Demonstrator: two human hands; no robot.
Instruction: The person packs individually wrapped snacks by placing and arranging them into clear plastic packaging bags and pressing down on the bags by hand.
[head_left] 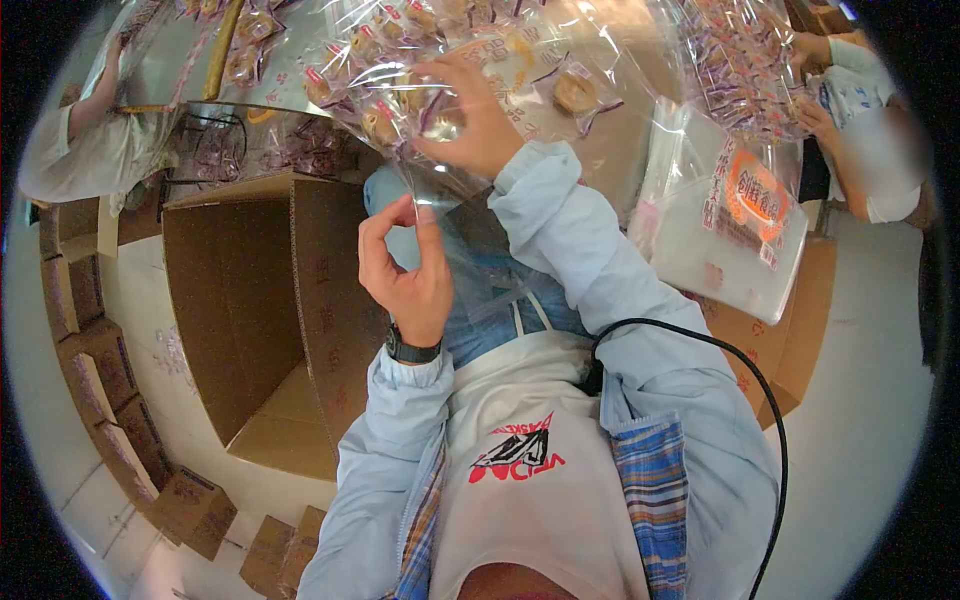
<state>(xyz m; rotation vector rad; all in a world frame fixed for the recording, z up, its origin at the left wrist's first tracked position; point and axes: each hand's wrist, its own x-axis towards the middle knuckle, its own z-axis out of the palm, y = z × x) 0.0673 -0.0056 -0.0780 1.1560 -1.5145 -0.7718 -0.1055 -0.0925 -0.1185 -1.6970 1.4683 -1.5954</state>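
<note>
Nearest is a white shirt (540, 450) with red and black lettering, upside down in this view and only partly legible, under a pale blue jacket (660, 350). A black cable (772, 420) loops over the jacket's right side.

Ahead, the left hand (408, 262), wearing a black watch (412, 347), has its grip closed, thumb and forefinger pinching the edge of a clear bag (515, 60). The right hand (475, 115) lies farther up the bag, fingers and thumb curved apart over small wrapped packets (380, 125); whether its grip clasps anything cannot be told. The bag lies by the surface's near edge, its long axis seeming to slant from the hands toward the upper right. Orange and red printing shows on it, too distorted to read.

Left of the knees stands an open cardboard box (340, 300) with faint reddish characters. To the right, a stack of flat clear bags (690, 215) bears red Chinese characters and an orange emblem, seemingly ending in "食品"; the stack slants down rightward.

Beyond, more packets crowd the surface (295, 45), and another person's hands (822, 122) touch a heap at the right.
</note>
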